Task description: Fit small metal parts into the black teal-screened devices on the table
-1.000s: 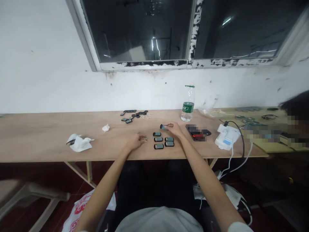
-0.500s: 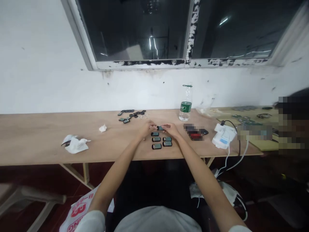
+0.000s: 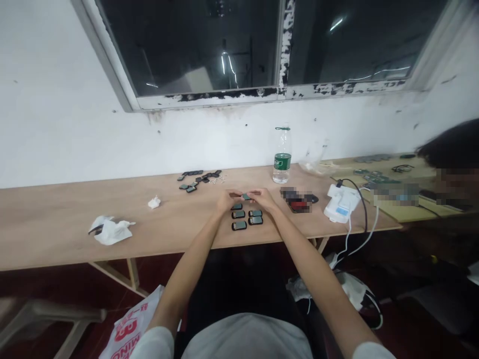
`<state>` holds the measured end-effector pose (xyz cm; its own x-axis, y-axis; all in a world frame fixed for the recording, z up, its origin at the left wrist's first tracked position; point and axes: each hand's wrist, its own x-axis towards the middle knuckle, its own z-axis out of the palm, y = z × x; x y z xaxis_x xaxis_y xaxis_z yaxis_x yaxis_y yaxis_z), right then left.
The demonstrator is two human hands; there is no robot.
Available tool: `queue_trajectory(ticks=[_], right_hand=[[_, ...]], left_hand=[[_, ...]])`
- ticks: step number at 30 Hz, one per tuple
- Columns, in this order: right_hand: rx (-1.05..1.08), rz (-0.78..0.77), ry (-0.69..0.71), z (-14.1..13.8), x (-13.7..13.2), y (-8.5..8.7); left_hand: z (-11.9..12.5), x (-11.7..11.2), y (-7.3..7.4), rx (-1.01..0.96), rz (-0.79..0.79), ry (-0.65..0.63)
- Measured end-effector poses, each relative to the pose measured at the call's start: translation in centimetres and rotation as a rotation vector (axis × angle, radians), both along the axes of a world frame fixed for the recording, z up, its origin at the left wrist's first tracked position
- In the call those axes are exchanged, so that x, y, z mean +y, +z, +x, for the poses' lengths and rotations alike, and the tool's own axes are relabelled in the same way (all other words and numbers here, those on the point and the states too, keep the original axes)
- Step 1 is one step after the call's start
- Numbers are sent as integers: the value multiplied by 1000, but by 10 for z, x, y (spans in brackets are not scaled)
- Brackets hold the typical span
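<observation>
Between my two hands is a small black-rimmed part with a grey-green face (image 3: 246,197). My left hand (image 3: 227,200) pinches its left end, and my right hand (image 3: 263,198) grips its right end. Just below my hands, several like parts lie face up on the wooden table in two short columns, among them one at the lower left (image 3: 239,226) and one at the right (image 3: 255,220). My left hand partly covers the top part (image 3: 236,206) of the left column.
Farther back lie a cluster of black parts (image 3: 202,177) and small white bits (image 3: 217,180). A water bottle (image 3: 282,162) stands behind my right hand. Rightward are a white power strip (image 3: 341,203) with cables and another person (image 3: 454,164). Crumpled tissues (image 3: 111,230) lie at left.
My head view has swung slightly right, shifting the scene leftward. Both hands stay on the same part, with their fingers a little closer together around it.
</observation>
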<state>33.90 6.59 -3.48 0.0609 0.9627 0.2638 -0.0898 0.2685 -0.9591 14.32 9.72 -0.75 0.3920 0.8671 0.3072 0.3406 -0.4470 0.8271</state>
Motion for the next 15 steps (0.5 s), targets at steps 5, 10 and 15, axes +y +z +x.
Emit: queue_trajectory(ticks=[5,10,15], right_hand=[[-42,7,41,-2,-2,1],[-202,27,-15,0,4,-1],[-432,9,-276,13,8,-6]], left_hand=[[-3,2,0,-61,-163,-17],[-8,4,5,-15,-108,-43],[-47,1,19,264,56,-103]])
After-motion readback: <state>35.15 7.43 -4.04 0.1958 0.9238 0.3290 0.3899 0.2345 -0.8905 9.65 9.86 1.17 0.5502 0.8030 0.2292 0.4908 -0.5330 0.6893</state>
